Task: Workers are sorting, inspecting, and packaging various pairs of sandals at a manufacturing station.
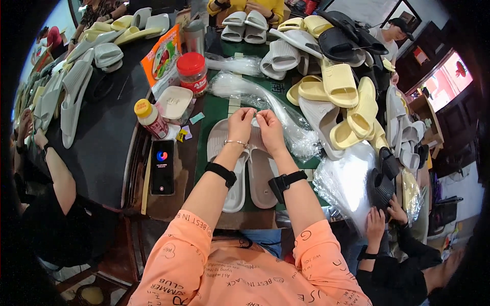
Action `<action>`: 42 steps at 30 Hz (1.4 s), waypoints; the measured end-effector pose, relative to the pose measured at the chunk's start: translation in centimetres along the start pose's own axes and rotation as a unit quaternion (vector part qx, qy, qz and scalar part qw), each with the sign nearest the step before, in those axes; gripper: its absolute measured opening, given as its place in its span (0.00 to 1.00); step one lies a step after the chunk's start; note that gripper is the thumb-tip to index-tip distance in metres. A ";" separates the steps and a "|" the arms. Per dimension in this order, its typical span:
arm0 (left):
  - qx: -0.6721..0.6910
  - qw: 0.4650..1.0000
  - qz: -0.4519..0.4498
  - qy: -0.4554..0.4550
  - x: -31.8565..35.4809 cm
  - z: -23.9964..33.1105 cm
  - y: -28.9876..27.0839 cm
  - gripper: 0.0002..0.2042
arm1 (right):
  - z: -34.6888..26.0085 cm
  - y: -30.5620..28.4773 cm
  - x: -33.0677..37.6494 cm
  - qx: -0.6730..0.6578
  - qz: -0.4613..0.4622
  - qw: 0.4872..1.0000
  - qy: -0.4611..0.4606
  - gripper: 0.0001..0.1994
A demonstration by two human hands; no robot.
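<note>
A pair of grey slide slippers lies side by side on the green tabletop before me, the left slipper and the right slipper both with heels toward me. Over their straps, my left hand and my right hand meet almost fingertip to fingertip. Thumb and fingers of each are pinched together. Whatever sits between them is too small to make out. Just beyond lies a bundle of transparent plastic bags, fanning out to the right of my right hand.
Yellow, grey and black slippers pile up at the right. A phone, a yellow-capped bottle, a white dish and a red-lidded jar stand left. At lower right, a co-worker's hands touch a black slipper.
</note>
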State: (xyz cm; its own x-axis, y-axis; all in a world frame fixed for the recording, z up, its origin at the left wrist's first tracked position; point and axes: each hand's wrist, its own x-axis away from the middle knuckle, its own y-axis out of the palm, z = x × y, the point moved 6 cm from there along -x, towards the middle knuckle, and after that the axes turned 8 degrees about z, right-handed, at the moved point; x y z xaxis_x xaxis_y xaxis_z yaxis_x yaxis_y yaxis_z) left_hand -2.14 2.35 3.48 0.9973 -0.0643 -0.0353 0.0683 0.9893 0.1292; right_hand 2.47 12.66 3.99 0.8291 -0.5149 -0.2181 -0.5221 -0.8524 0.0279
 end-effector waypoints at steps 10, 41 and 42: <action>-0.052 0.998 -0.024 0.039 0.0 -2.4 -0.3 0.09 | 1.7 0.3 1.9 0.077 0.004 0.997 0.011 0.06; 0.095 0.994 0.053 -0.026 -0.2 -4.0 -1.1 0.05 | -6.2 -1.0 11.8 0.461 -0.019 0.885 -0.067 0.10; 0.088 0.995 0.044 -0.021 -0.4 -4.1 -1.1 0.03 | -5.2 -0.3 13.1 0.396 -0.079 0.914 -0.023 0.10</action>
State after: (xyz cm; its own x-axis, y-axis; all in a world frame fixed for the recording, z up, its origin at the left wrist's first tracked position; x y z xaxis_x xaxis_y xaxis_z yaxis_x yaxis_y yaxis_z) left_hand -2.67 1.81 -0.72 0.9996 0.0127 0.0247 -0.0195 0.9534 0.3011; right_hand 14.56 5.72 6.15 0.9066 -0.3717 -0.1996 -0.3931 -0.5725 -0.7195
